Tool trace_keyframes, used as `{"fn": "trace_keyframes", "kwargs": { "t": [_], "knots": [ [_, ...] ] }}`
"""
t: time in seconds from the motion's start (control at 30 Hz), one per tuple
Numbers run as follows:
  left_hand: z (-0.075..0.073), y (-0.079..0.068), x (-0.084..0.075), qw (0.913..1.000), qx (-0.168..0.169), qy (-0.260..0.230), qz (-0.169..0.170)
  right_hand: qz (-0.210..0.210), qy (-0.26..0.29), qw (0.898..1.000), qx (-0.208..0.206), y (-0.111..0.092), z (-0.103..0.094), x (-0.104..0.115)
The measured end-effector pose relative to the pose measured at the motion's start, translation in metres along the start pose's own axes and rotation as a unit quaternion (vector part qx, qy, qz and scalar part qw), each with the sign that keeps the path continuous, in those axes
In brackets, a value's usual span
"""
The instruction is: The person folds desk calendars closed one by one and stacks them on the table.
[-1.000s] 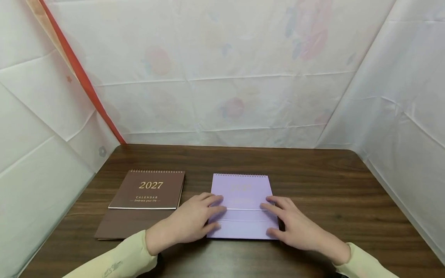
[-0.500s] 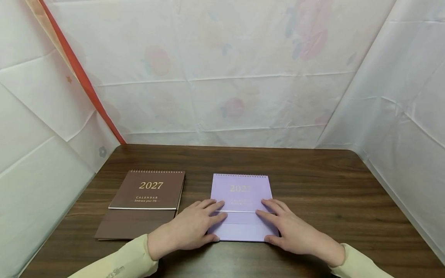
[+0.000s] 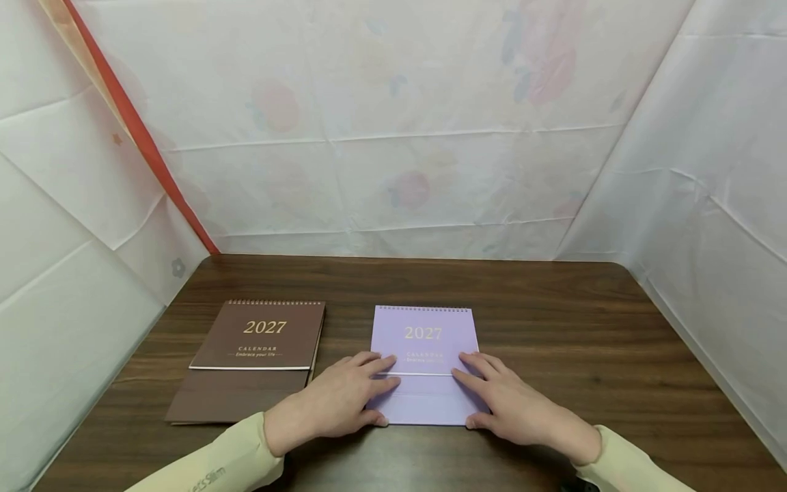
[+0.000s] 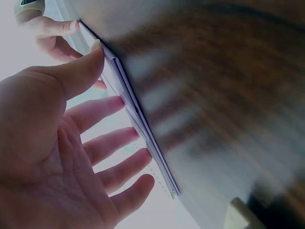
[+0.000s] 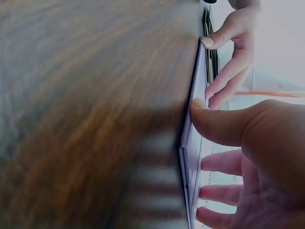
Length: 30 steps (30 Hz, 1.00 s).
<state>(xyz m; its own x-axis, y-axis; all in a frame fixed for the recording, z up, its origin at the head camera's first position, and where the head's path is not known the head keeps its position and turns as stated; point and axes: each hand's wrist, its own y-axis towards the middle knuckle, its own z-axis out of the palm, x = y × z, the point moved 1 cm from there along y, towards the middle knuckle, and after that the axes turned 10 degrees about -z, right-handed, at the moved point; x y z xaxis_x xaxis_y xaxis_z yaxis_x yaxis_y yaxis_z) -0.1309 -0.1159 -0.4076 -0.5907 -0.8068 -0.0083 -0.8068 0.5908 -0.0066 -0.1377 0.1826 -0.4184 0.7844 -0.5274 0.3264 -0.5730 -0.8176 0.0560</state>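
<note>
A lavender 2027 desk calendar (image 3: pixel 424 403) lies folded down on the wooden table, its spiral binding at the far edge. My left hand (image 3: pixel 335 400) rests on its left side, fingers spread and fairly straight, thumb at the front left corner. On the opposite side my right hand (image 3: pixel 519 403) mirrors this, with fingertips on the cover and thumb at the front right corner. Both wrist views show the thumbs on the calendar's near edge and the fingers reaching along its sides, not curled round it. A brown 2027 desk calendar (image 3: pixel 258 335) lies left of the lavender one.
The dark wooden tabletop (image 3: pixel 584 328) extends behind the calendars and to the right. White patterned sheeting (image 3: pixel 393 123) encloses the table at the back and both sides. A red-orange strip (image 3: pixel 141 133) runs down the back left corner.
Both hands have come slightly nearer the front edge, and the thumbs now sit at the lavender calendar's front corners. That calendar has shifted slightly toward me. The brown calendar stays put.
</note>
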Motion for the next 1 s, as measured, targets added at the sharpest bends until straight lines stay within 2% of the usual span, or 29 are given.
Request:
{"fn": "trace_keyframes", "kwargs": {
  "t": [0.2, 0.33, 0.43, 0.53, 0.63, 0.7, 0.8, 1.0],
  "knots": [
    [0.001, 0.002, 0.002, 0.9995, -0.016, -0.026, -0.002, 0.011, 0.018, 0.999, -0.025, 0.001, 0.0, -0.004],
    [-0.002, 0.007, 0.008, 0.9954, -0.036, -0.087, -0.017, 0.044, 0.026, 0.998, -0.047, 0.001, -0.005, -0.008],
    [-0.005, 0.011, 0.016, 0.9836, -0.051, -0.164, -0.054, 0.083, 0.037, 0.994, -0.053, 0.0, -0.009, -0.011],
    [-0.007, 0.013, 0.024, 0.9626, -0.049, -0.241, -0.114, 0.109, 0.049, 0.992, -0.049, -0.003, -0.011, -0.014],
    [-0.006, 0.013, 0.031, 0.9443, -0.04, -0.271, -0.182, 0.113, 0.06, 0.991, -0.047, -0.005, -0.01, -0.016],
    [-0.003, 0.013, 0.034, 0.9358, -0.03, -0.275, -0.219, 0.109, 0.064, 0.991, -0.049, -0.006, -0.01, -0.017],
    [0.002, 0.013, 0.035, 0.9275, -0.014, -0.279, -0.249, 0.102, 0.067, 0.991, -0.05, -0.008, -0.009, -0.018],
    [0.006, 0.015, 0.032, 0.9229, -0.009, -0.291, -0.252, 0.093, 0.071, 0.993, -0.029, -0.009, -0.008, -0.014]
  ]
}}
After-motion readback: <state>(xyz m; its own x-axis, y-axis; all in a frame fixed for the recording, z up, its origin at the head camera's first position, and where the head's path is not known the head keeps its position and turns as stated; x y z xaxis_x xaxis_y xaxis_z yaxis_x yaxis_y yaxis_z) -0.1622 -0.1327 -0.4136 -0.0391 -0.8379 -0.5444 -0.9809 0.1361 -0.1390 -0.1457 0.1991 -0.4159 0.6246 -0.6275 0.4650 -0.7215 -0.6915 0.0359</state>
